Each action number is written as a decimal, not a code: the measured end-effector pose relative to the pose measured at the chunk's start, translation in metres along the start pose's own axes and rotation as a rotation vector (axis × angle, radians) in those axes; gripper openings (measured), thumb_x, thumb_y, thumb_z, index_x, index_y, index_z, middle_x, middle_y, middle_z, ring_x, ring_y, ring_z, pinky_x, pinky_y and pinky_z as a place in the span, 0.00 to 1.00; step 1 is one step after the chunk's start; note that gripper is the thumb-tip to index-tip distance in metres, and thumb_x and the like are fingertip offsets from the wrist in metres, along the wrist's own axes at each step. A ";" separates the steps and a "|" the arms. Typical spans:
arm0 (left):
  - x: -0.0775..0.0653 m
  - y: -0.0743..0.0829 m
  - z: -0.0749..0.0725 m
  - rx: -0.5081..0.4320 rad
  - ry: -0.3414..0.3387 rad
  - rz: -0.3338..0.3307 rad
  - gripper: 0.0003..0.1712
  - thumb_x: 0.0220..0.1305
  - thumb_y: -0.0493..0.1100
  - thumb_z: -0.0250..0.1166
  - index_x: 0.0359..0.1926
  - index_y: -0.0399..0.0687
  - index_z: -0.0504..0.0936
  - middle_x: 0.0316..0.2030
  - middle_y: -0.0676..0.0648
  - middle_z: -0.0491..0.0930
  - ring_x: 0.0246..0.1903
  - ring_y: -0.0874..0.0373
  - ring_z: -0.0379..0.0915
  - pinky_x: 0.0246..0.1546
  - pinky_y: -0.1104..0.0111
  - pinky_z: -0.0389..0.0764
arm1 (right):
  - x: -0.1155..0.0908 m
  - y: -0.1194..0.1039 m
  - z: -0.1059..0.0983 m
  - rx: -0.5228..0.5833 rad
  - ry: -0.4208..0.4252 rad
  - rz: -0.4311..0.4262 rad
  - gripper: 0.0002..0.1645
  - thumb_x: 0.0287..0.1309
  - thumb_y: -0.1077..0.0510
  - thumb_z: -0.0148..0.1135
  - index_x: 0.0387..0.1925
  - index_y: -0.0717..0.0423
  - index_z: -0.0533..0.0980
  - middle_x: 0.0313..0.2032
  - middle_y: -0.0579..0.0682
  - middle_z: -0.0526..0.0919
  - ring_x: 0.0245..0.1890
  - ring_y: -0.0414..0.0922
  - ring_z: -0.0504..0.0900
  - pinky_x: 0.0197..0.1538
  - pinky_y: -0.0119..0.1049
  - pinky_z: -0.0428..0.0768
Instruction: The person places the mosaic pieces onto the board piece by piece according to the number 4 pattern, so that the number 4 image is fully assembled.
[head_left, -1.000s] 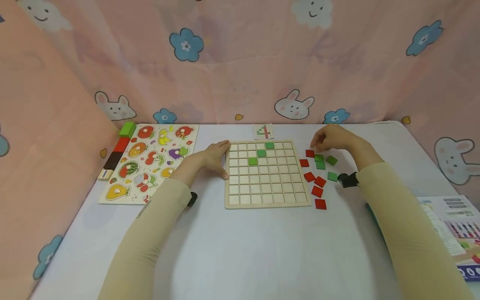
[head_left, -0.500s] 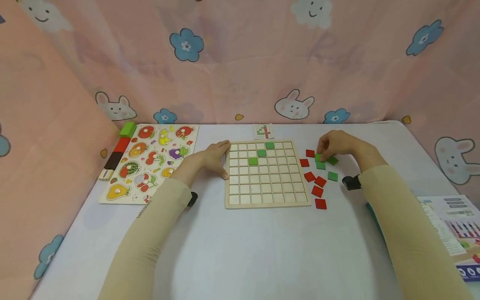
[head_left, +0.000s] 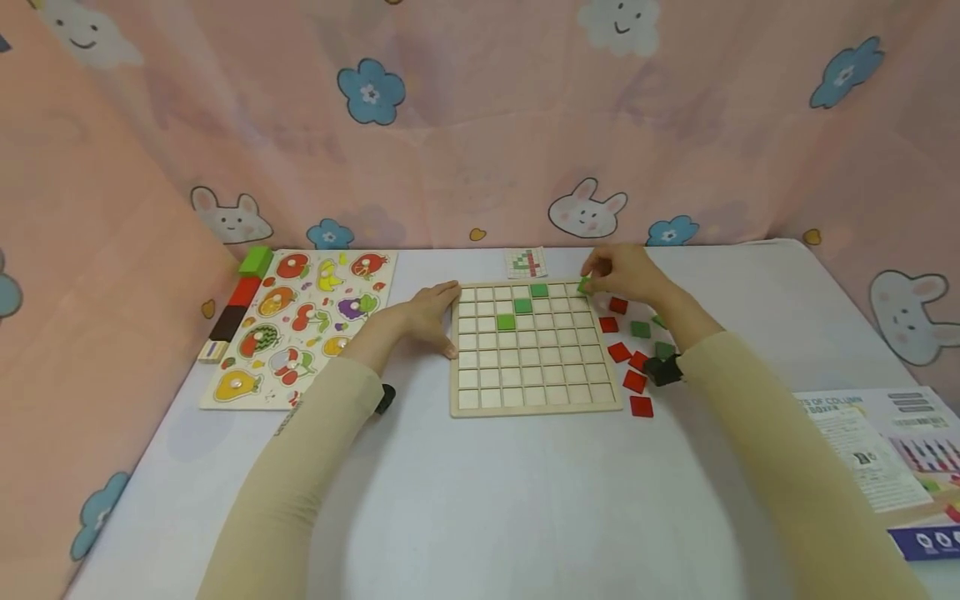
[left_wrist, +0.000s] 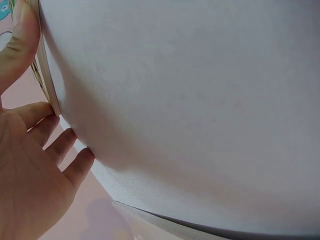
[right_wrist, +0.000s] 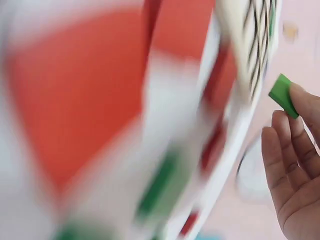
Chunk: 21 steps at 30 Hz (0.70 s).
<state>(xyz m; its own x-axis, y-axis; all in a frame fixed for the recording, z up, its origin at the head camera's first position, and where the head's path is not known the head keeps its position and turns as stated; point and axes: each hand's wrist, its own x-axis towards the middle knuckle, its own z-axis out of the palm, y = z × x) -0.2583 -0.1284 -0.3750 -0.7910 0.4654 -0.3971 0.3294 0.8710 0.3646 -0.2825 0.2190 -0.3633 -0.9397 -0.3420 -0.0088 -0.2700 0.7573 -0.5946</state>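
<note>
A wooden grid board [head_left: 536,410] lies on the table, with three green tiles set in a diagonal in its upper rows. My left hand [head_left: 427,318] rests against the board's left edge, thumb and fingers spread apart; its fingertips touch the board's side in the left wrist view. Between thumb and finger my right hand [head_left: 624,271] pinches a green tile [right_wrist: 283,96] near the board's top right corner. To the right of the board lie several loose red tiles [head_left: 641,407] and a few green tiles [head_left: 641,329], some partly hidden by the right wrist.
A small pattern card [head_left: 527,263] lies behind the board. At left are a fruit puzzle board [head_left: 300,333] and a row of coloured blocks [head_left: 243,292]. A printed box or booklet [head_left: 877,450] lies at right, partly under the right forearm.
My right hand has picked a green tile from the loose group and carried it left to the board's top right corner. The left hand has stayed in place.
</note>
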 end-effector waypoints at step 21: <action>0.000 -0.002 0.000 -0.021 -0.009 -0.013 0.69 0.48 0.53 0.78 0.79 0.43 0.41 0.81 0.44 0.36 0.79 0.39 0.36 0.80 0.48 0.47 | 0.012 -0.110 0.092 0.019 -0.202 -0.211 0.06 0.54 0.64 0.69 0.35 0.55 0.86 0.34 0.50 0.88 0.37 0.43 0.84 0.42 0.32 0.82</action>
<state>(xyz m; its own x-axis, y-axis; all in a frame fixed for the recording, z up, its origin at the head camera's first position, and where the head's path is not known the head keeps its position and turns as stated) -0.2591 -0.1301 -0.3757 -0.7902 0.4556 -0.4098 0.3083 0.8735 0.3767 -0.2446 0.0809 -0.3722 -0.8017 -0.5963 -0.0416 -0.4499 0.6478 -0.6148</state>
